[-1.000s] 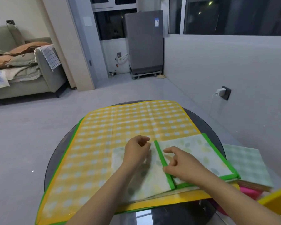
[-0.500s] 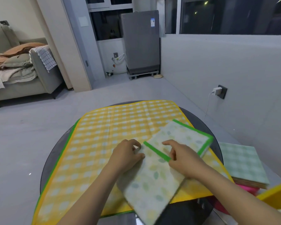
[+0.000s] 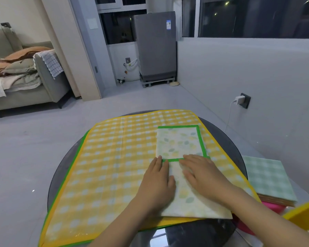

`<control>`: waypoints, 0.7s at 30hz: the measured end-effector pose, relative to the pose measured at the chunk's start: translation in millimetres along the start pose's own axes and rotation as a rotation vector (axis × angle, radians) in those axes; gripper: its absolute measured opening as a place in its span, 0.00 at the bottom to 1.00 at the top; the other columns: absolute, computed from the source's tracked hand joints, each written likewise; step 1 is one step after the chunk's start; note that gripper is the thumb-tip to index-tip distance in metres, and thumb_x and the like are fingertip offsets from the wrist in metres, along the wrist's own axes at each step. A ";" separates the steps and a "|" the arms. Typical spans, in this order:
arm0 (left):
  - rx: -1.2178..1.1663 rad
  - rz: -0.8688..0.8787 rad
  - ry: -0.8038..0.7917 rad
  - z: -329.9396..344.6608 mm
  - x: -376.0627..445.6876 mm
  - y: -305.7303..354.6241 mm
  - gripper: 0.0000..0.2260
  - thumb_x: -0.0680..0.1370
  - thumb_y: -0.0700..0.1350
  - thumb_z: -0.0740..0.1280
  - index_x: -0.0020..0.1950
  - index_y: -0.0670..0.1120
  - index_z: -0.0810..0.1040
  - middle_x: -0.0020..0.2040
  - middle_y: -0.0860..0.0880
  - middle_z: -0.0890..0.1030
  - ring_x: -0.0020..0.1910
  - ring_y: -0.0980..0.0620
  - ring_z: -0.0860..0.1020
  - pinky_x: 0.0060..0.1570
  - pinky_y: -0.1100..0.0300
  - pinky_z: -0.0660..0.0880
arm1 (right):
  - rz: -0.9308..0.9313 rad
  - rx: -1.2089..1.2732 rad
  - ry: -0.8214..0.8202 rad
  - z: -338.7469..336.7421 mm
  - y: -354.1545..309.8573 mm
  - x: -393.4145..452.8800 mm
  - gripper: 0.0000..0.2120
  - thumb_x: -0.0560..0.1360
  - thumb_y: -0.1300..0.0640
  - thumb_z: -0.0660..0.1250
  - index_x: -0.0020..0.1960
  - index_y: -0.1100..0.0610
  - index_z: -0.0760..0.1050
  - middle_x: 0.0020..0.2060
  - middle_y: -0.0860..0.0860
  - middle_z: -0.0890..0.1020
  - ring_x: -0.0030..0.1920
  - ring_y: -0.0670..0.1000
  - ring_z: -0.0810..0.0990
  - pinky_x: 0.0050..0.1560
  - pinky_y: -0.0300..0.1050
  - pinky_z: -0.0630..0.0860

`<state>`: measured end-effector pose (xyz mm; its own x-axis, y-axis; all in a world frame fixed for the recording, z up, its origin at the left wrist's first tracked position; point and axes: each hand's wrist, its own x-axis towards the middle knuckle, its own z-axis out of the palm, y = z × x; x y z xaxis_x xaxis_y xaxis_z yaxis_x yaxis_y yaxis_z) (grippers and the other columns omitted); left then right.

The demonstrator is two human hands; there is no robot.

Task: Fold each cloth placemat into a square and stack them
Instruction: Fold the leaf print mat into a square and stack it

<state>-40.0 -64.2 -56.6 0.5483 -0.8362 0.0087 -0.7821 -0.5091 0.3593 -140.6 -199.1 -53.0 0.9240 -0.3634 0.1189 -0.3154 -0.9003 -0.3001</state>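
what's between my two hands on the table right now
In the head view, a strip of the leaf-print placemat, crossed by its green border, shows between the left hand and right hand.

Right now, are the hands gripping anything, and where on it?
Nothing is gripped. The left hand and right hand lie flat, fingers straight, pressing the leaf-print placemat near the green edge across its middle.

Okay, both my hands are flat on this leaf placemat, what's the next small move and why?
Probably fold the far, green-bordered half toward you. The leaf placemat lies as a long strip on the yellow checked mat, not yet square, and your left hand and right hand already press flat along its middle.
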 end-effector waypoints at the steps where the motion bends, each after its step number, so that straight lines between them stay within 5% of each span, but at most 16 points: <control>1: 0.035 -0.007 -0.023 4.5 0.0 -0.1 0.27 0.82 0.53 0.47 0.78 0.43 0.47 0.78 0.45 0.42 0.76 0.50 0.39 0.73 0.59 0.38 | 0.012 -0.008 -0.068 2.5 -1.6 -5.9 0.25 0.80 0.43 0.47 0.75 0.50 0.55 0.76 0.47 0.55 0.76 0.46 0.50 0.73 0.41 0.45; 3: 0.116 -0.009 -0.032 12.5 -0.8 -0.6 0.30 0.78 0.57 0.41 0.77 0.44 0.41 0.77 0.45 0.38 0.75 0.50 0.35 0.72 0.59 0.34 | 0.011 -0.045 -0.132 7.4 -4.4 -15.9 0.40 0.70 0.32 0.32 0.77 0.50 0.45 0.77 0.47 0.44 0.74 0.43 0.38 0.72 0.40 0.36; 5: 0.159 -0.006 -0.028 15.8 -2.2 -1.5 0.33 0.75 0.58 0.39 0.77 0.45 0.39 0.77 0.45 0.36 0.75 0.51 0.34 0.72 0.58 0.33 | 0.004 -0.088 -0.156 11.2 -3.2 -20.8 0.46 0.61 0.33 0.23 0.76 0.49 0.39 0.76 0.46 0.39 0.70 0.39 0.32 0.70 0.40 0.32; 10: 0.176 -0.001 -0.019 15.2 -3.8 -2.2 0.28 0.81 0.56 0.44 0.77 0.46 0.39 0.77 0.47 0.36 0.75 0.51 0.34 0.73 0.56 0.34 | 0.041 -0.082 -0.140 8.2 12.5 -24.3 0.42 0.63 0.33 0.26 0.75 0.45 0.37 0.75 0.43 0.38 0.68 0.37 0.32 0.70 0.40 0.30; 16: 0.150 -0.003 -0.012 12.4 -2.9 0.7 0.29 0.81 0.57 0.46 0.78 0.46 0.43 0.78 0.47 0.39 0.76 0.51 0.37 0.74 0.55 0.36 | 0.120 -0.129 -0.116 9.8 24.3 -25.7 0.50 0.59 0.29 0.19 0.76 0.49 0.38 0.76 0.45 0.39 0.73 0.43 0.34 0.72 0.45 0.31; 19: 0.195 0.001 0.035 7.4 0.3 2.6 0.28 0.81 0.57 0.49 0.77 0.45 0.53 0.78 0.45 0.45 0.77 0.48 0.43 0.75 0.52 0.40 | 0.157 -0.199 -0.099 1.3 27.5 -24.5 0.45 0.66 0.30 0.27 0.77 0.52 0.44 0.77 0.48 0.46 0.76 0.49 0.39 0.73 0.49 0.34; 21: 0.212 0.011 0.095 1.6 4.5 2.5 0.23 0.80 0.56 0.52 0.71 0.45 0.66 0.78 0.45 0.49 0.76 0.45 0.48 0.72 0.51 0.47 | 0.154 -0.145 -0.092 -8.0 26.8 -19.3 0.34 0.75 0.35 0.45 0.75 0.53 0.55 0.76 0.49 0.52 0.75 0.51 0.46 0.73 0.47 0.43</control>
<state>-40.0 -69.6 -57.2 0.5568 -0.8242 0.1032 -0.8275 -0.5397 0.1550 -168.6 -218.1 -55.8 0.8763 -0.4817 -0.0061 -0.4758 -0.8634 -0.1680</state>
